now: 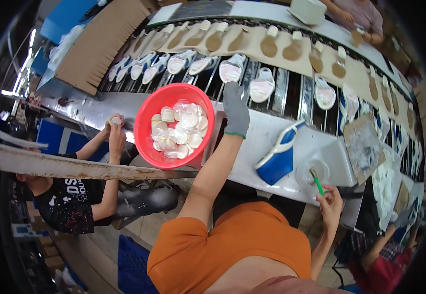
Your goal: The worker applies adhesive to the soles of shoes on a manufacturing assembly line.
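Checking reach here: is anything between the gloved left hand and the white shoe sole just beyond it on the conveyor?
Nothing visible. The grey-gloved left hand reaches straight towards the white shoe sole; the red plastic bowl sits beside it.

Around the basin on the surface

The basin (173, 125) sits on the surface (267, 142), with round pads (178, 130) piled in it. Just right of the basin, the left hand (235, 109) reaches toward the conveyor (291, 93) behind it, where shoe soles (230, 68) lie in rows. Further right of the basin stands a shoe upper (279, 157), then a cup (312, 171) holding a brush (316, 182) in the right hand (331, 203)
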Tool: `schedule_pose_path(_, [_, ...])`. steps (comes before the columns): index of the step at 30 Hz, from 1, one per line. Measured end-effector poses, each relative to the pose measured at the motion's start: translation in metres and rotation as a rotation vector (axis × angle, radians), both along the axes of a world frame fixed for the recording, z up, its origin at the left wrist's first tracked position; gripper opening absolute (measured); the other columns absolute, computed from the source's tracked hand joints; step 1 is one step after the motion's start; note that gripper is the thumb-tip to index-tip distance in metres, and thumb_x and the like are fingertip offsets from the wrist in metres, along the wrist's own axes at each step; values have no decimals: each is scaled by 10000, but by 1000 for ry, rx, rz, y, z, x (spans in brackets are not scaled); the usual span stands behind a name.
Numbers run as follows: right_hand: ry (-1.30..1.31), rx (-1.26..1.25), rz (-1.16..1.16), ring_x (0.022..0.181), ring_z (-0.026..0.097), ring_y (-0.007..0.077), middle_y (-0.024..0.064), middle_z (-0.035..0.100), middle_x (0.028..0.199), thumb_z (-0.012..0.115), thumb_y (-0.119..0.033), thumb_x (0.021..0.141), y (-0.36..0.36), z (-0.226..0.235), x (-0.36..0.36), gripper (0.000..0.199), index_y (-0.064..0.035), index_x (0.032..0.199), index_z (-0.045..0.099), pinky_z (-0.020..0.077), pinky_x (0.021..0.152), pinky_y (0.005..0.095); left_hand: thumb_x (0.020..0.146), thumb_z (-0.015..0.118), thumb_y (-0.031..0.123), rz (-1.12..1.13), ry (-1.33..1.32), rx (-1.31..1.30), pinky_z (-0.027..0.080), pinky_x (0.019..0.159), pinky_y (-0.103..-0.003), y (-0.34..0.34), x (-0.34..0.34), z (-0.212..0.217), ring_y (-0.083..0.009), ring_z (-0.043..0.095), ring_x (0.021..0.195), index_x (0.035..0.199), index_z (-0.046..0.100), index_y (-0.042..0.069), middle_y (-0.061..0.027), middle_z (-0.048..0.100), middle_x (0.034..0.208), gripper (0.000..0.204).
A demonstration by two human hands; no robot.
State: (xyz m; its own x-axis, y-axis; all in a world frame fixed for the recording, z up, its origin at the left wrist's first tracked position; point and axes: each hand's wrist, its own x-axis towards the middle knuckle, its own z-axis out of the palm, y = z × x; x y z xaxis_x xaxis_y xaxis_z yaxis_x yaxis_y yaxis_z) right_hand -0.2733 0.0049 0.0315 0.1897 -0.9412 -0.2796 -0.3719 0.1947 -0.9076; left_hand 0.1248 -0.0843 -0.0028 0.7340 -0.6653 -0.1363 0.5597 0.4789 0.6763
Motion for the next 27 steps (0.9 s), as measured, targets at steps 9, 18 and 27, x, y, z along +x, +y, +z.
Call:
schedule_pose_path(9, [-480, -23, 283, 624, 531, 82, 61, 640, 810, 587, -137, 990, -94, 54, 168, 173, 17, 1054, 631, 401, 550, 223, 961, 430, 448, 578, 474, -108, 150, 1221, -403, -114, 123, -59, -269, 254, 1493, 1535, 288, 58, -131, 267, 1620, 708])
schedule_pose_path(18, [-119, -169, 770, 661, 672, 136, 108, 735, 807, 727, -93, 816, -243, 22, 470, 208, 26, 986, 703, 491, 533, 263, 982, 422, 517, 846, 657, -548, 85, 1238, -378, -131, 139, -51, -212, 94, 1546, 1591, 202, 100, -77, 108, 1677, 771])
schedule_pose_path(27, [404, -696, 764, 824, 705, 373, 210, 715, 828, 729, -146, 737, -270, -39, 558, 164, -68, 878, 758, 543, 759, 461, 944, 463, 642, 863, 694, -554, 86, 1228, -399, -135, 152, -57, -302, 108, 1535, 1581, 204, 58, -151, 113, 1664, 903])
